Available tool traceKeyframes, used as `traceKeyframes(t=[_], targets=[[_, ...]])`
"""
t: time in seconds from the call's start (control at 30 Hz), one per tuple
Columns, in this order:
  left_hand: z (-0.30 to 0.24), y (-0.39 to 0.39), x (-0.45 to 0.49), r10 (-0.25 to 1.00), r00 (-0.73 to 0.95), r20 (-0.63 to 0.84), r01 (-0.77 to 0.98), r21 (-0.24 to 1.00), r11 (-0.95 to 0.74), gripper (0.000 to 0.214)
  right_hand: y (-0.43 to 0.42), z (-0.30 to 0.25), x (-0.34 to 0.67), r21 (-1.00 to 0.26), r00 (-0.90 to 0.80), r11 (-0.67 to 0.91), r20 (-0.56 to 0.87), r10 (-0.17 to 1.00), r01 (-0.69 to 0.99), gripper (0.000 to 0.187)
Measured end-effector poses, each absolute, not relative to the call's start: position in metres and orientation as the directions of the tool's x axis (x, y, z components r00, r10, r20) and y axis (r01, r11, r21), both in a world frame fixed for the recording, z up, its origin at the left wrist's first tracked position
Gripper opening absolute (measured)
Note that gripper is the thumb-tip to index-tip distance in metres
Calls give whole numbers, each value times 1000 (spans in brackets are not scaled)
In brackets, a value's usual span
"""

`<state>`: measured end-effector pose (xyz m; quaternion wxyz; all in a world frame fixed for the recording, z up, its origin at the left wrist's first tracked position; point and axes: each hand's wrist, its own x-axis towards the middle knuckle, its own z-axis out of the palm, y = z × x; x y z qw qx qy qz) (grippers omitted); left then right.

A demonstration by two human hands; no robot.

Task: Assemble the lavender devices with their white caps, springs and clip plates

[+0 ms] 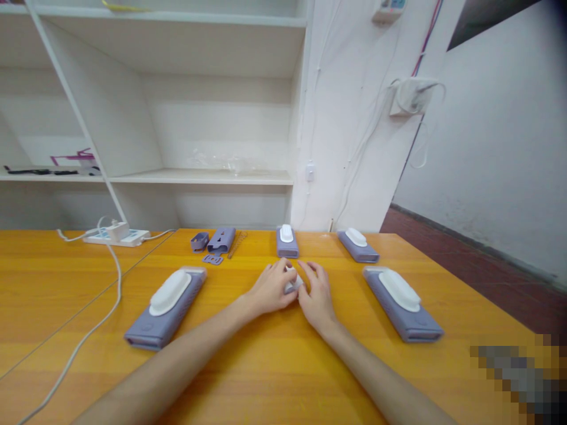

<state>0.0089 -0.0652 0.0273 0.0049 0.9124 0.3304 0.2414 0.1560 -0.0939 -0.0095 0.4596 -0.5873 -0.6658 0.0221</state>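
At the middle of the table, a small white piece with some grey on it (292, 285) sits between my hands, partly covered by fingers. My left hand (274, 287) is closed around its left side, with the fingers curled over the top. My right hand (316, 295) meets it from the right, thumb and bent fingers against its edge. Just beyond the fingertips stands a purple-grey flat case with a white oval top (287, 241). Larger cases of the same kind lie to the left (167, 307) and to the right (403, 304).
Another such case (358, 244) lies back right. At the back left are a hollow purple shell (221, 240), a short ring-like part (199, 241), a flat cut-out plate (212, 259) and a thin chain (238, 244). A power strip (117, 234) trails a white cable (116, 295) across the left side.
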Motion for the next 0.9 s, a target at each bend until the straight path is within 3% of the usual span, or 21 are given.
traceKeyframes(t=[0.2,0.47,0.73,0.9], targets=[[29,-56,-2,538,732,419,520,166,-838,31,-94,-10,151,-495,37,250,499,866,832,38],[28,-36,-46,704,644,298,712,101,-694,32,-101,-2,151,-386,175,40,506,844,922,32],[31,-41,-70,758,605,245,780,7,-625,23,-105,1,149,-286,-21,207,541,841,936,33],[28,-36,-86,790,591,162,797,33,-603,46,-105,0,151,-241,-28,190,548,836,952,24]])
